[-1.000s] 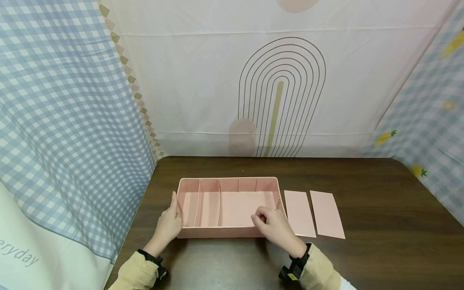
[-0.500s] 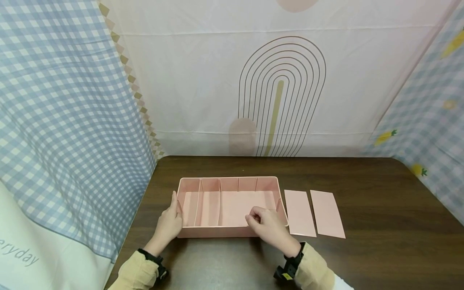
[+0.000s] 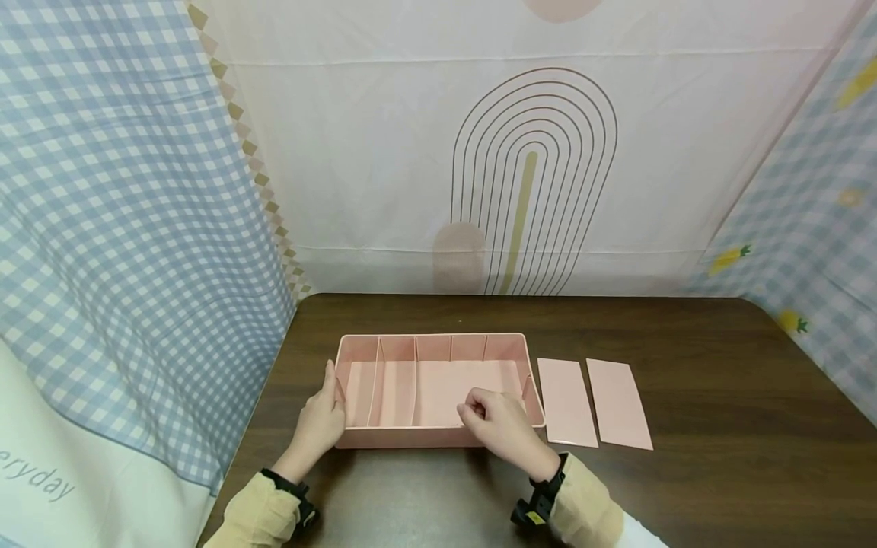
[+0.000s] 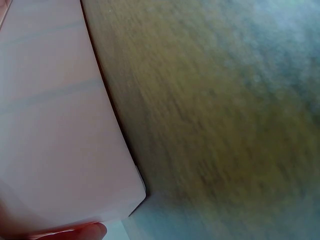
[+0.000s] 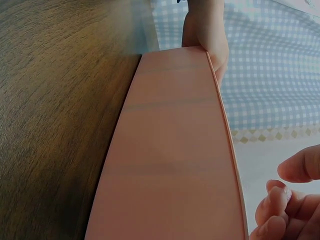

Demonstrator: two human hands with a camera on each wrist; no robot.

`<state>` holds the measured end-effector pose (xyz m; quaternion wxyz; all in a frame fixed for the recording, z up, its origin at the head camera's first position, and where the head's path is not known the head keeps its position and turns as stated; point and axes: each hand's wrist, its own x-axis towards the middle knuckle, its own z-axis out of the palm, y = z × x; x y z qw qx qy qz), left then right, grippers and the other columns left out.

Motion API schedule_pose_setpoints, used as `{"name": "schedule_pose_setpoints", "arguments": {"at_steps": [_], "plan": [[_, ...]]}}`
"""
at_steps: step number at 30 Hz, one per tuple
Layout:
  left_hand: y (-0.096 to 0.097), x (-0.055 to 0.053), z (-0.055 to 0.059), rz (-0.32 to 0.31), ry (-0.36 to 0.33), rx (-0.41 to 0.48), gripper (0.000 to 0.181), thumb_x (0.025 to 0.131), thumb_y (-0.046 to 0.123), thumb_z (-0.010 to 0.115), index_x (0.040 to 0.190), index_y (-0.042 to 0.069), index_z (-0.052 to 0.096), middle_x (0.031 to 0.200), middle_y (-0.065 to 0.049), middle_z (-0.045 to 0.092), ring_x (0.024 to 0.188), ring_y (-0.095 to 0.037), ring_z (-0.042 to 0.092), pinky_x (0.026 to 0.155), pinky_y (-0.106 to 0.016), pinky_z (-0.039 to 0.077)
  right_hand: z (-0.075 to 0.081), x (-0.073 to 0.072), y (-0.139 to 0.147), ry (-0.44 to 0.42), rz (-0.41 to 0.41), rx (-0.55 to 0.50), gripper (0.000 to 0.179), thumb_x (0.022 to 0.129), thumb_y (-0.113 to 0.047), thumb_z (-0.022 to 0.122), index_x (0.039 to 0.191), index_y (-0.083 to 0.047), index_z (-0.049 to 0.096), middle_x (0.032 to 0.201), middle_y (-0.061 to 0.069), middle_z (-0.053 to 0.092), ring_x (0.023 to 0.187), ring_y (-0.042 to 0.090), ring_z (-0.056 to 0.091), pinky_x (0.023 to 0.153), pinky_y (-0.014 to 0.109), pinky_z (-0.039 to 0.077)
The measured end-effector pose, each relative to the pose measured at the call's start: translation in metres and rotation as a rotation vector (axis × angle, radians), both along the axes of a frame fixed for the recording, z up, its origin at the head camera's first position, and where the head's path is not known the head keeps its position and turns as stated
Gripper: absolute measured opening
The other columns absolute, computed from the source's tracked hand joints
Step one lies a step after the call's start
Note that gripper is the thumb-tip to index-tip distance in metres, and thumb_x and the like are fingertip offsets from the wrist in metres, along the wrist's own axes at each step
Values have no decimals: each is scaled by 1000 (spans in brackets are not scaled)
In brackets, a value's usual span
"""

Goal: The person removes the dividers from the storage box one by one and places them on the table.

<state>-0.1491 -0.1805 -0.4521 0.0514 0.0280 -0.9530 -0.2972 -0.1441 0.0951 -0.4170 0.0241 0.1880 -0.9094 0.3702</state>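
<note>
A pink divided box (image 3: 411, 438) lies lengthwise on the table. Two upright dividers, including one divider (image 3: 415, 380), split off narrow compartments at its left end. My left hand (image 3: 319, 418) rests along the outside of that end, index finger extended; in the left wrist view one fingertip (image 4: 92, 231) shows at the box's end. Over the front rim, right of the middle, hovers my right hand (image 3: 503, 426). Its fingers are curled, and in the right wrist view nothing shows between thumb and fingers (image 5: 277, 202). It hides part of the front rim.
Two flat pink panels, a nearer panel (image 3: 568, 403) and a farther panel (image 3: 619, 403), lie side by side right of the box on the dark wooden table (image 3: 726, 411). A white printed cloth (image 3: 356, 152) and blue checked cloth (image 3: 137, 190) hang around the table.
My right hand has shifted left along the box's front rim, its fingers still curled. The left hand, the box and both loose panels have stayed in place.
</note>
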Motion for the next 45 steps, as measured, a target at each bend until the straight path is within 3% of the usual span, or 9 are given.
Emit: {"name": "schedule_pose_setpoints", "arguments": {"at_steps": [10,24,45], "plan": [[0,0,0,-3,-8,-11,55,90,7,34,139,-6,13,76,-21,58,66,-28,57,58,-43,44,-2,-2,-4,15,1,9,25,81,-17,58,58,-19,47,50,-12,34,47,1,32,47,16,26],[-1,-1,0,-7,-32,-1,57,89,7,34,139,-6,10,65,-13,53,55,-19,48,50,-36,39,-4,-3,-9,15,0,5,24,81,-17,58,59,-19,48,50,-13,35,46,1,32,47,16,26],[0,0,3,0,-70,17,58,89,7,33,140,-4,7,60,-9,47,49,-17,41,45,-30,33,-4,-5,-19,38,21,-8,24,81,-17,57,58,-19,49,49,-13,35,45,1,33,46,16,26]]}}
